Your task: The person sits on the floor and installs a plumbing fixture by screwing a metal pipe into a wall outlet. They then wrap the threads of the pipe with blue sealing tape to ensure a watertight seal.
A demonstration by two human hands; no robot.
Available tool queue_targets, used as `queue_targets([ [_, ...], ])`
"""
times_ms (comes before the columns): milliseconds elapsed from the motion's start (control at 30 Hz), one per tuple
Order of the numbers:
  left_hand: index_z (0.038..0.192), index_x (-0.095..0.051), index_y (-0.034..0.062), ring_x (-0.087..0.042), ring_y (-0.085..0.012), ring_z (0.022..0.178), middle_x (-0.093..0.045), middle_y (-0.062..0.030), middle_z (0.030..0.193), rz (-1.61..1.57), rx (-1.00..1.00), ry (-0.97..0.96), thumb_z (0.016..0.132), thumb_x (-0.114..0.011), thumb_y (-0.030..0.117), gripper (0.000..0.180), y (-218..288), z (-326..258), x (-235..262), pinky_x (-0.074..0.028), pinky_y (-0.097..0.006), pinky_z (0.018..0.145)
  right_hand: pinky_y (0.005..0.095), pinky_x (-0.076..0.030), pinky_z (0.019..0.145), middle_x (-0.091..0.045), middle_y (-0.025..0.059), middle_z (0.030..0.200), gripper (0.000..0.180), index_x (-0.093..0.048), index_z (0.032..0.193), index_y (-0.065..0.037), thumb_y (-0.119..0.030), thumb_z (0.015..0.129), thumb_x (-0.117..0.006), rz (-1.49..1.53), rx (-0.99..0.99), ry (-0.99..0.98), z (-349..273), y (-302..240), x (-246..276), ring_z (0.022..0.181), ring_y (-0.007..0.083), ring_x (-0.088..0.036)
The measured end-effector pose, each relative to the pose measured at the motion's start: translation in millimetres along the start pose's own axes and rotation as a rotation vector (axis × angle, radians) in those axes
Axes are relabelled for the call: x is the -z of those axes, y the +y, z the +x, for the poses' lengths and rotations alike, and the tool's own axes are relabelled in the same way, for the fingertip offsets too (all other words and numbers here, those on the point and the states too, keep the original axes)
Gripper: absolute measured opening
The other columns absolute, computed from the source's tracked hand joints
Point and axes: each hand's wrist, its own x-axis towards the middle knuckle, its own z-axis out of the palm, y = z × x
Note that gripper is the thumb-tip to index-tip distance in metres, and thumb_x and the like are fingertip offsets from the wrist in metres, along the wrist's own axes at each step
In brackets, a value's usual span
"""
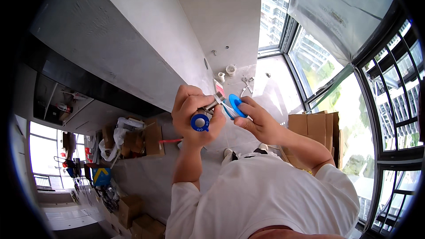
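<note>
My left hand (189,114) is closed around a metal angle valve. The valve's round blue handle (200,122) faces up at me, and its threaded metal end (217,98) sticks out past my fingers toward the right. White tape is wrapped on that end. My right hand (264,126) grips a blue spool of thread seal tape (235,106) between thumb and fingers, just right of the valve. A white strand of tape bridges the short gap from spool to thread. The fingers of my left hand hide much of the valve body.
Beyond my hands, a white cup (230,70) and small fittings (247,86) lie by the wall. Open cardboard boxes (153,137) stand at left, with another cardboard box (310,128) at right beside the windows. A long grey panel (106,40) runs along the upper left.
</note>
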Motion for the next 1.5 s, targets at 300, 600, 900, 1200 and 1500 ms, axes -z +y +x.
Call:
queue_targets([
  [300, 0.081, -0.063, 0.0056, -0.054, -0.0197, 0.068, -0.053, -0.0074, 0.085, -0.036, 0.127, -0.173, 0.064, -0.073, -0.004, 0.022, -14, -9, -9, -0.042, -0.031, 0.058, 0.0588, -0.04, 0.107, -0.059, 0.0134, 0.131, 0.026, -0.065, 0.106, -0.018, -0.017, 0.084, -0.079, -1.096, 0.403, 0.358, -7, -81, 34, 0.119, 0.0305, -0.062],
  [600, 0.092, -0.067, 0.0055, -0.054, -0.0218, 0.067, -0.058, -0.0106, 0.087, -0.185, -0.017, -0.32, 0.06, -0.072, -0.004, 0.034, 12, -20, -11, -0.042, -0.031, 0.058, 0.0521, -0.044, 0.102, -0.061, 0.009, 0.127, 0.017, -0.069, 0.102, -0.018, -0.024, 0.089, -0.078, -1.086, 0.551, 0.299, 40, -82, 54, 0.114, 0.026, -0.062],
  [900, 0.096, -0.067, 0.0028, -0.056, -0.0206, 0.066, -0.059, -0.0108, 0.09, -0.215, -0.126, -0.158, 0.065, -0.073, -0.002, 0.032, 22, -17, -9, -0.043, -0.031, 0.058, 0.0435, -0.044, 0.095, -0.056, 0.0163, 0.116, 0.032, -0.065, 0.115, -0.007, -0.037, 0.107, -0.065, -0.06, 0.043, -0.061, 34, -14, 31, 0.105, 0.0331, -0.058],
  [1200, 0.091, -0.068, 0.0027, -0.058, -0.0232, 0.072, -0.06, -0.0121, 0.087, 0.058, 0.027, -0.041, 0.065, -0.076, 0.0, 0.028, -7, -4, -1, -0.045, -0.032, 0.062, 0.053, -0.04, 0.105, -0.058, 0.0175, 0.122, 0.025, -0.065, 0.111, -0.01, -0.033, 0.103, -0.069, -0.467, 0.078, 0.129, -26, -36, 5, 0.112, 0.0384, -0.059],
  [1500, 0.086, -0.067, 0.0069, -0.054, -0.0203, 0.065, -0.055, -0.008, 0.083, -0.119, 0.102, -0.314, 0.062, -0.075, 0.0, 0.026, -2, -13, -17, -0.043, -0.031, 0.056, 0.0624, -0.034, 0.113, -0.059, 0.0124, 0.135, 0.027, -0.068, 0.105, -0.017, -0.017, 0.082, -0.082, -1.138, 0.461, 0.306, -1, -93, 42, 0.125, 0.0293, -0.06],
])
